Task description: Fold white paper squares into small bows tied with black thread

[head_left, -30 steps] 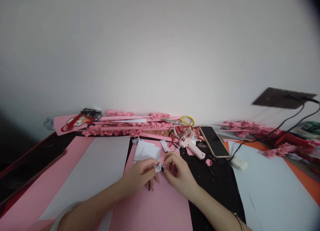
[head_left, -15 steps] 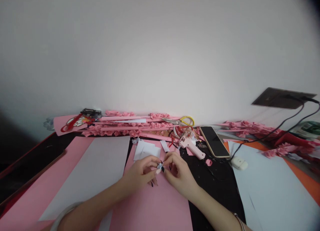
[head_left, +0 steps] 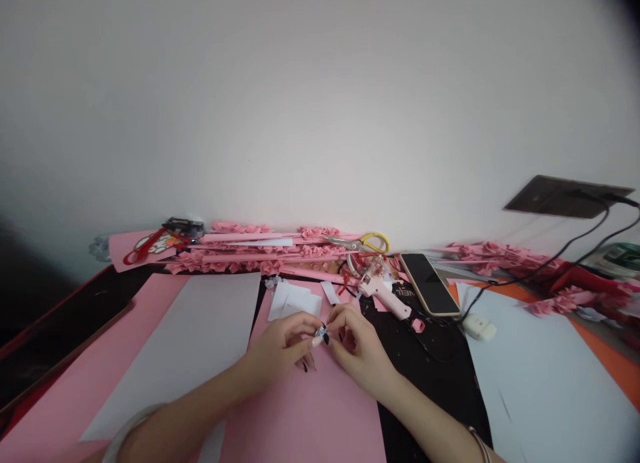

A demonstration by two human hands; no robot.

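Between my fingertips is a small pale bluish-white paper flower (head_left: 321, 332), held above the pink paper sheet (head_left: 305, 416). My left hand (head_left: 285, 343) pinches it from the left with thumb and forefinger. From the right, my right hand (head_left: 357, 349) grips its other side, also in a pinch. The fingers cover much of the flower, so its exact shape is partly hidden. Just beyond my left hand lie several white paper squares (head_left: 293, 300). A pink glue gun (head_left: 384, 295) rests past my right hand, with a small pink paper piece (head_left: 418, 325) by its handle.
Pink paper flower stems (head_left: 260, 256) lie along the wall, with yellow-handled scissors (head_left: 373, 241) on them. A phone (head_left: 430, 284) and a white earphone case (head_left: 479, 327) sit to the right. Large white sheets (head_left: 185, 343) flank the middle. Black cables (head_left: 575, 246) run from the wall socket.
Both hands stay almost in place around the small paper flower. Only slight finger movement shows, and the view has shifted a little.
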